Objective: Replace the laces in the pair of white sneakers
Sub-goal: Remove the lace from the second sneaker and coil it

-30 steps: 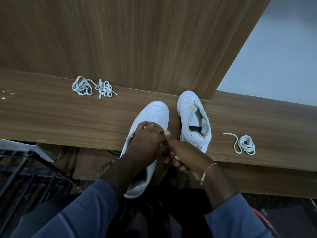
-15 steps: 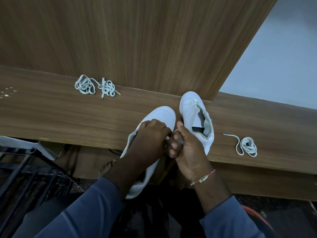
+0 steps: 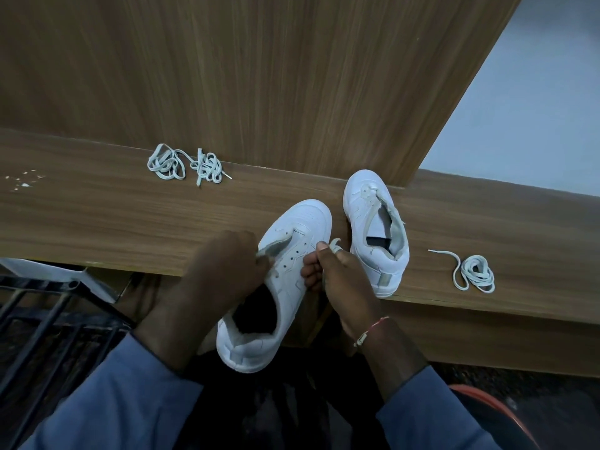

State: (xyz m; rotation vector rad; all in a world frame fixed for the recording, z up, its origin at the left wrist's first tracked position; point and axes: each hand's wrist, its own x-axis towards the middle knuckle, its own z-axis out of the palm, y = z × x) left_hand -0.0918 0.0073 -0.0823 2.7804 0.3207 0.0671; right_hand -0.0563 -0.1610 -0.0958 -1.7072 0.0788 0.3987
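near sneaker (image 3: 303, 219) sits toe on the bench (image 3: 97, 216), heel hanging off the front edge toward the person. long axis runs from the heel close to the body up and slightly right to the toe. left hand (image 3: 227, 267) has its grip clamped on the left flap by the tongue, fingers curled, holding the shoe steady. right hand (image 3: 341, 284) has its grip pinched together on a pale lace (image 3: 334, 245), thumb and forefinger closed on it, a short loop sticking up above the fingers. the lace's tip isn't visible.

key relation: the eyelets (image 3: 293, 254) lie just left of the right grip, very near, in a row along the shoe's long axis. the right hand is nearer that row, so feeding looks like its job while the left hand braces. judging by the bare holes, lacing of this shoe has barely begun, if at all.

near sneaker is white, smooth, no lace across the visible holes, opening dark. far sneaker (image 3: 357, 219) stands on the bench just right of it, toe away, unlaced, tongue flopped open. a coiled lace (image 3: 475, 276) lies on the bench well right, and a lace pile (image 3: 185, 165) sits well left near the back panel.
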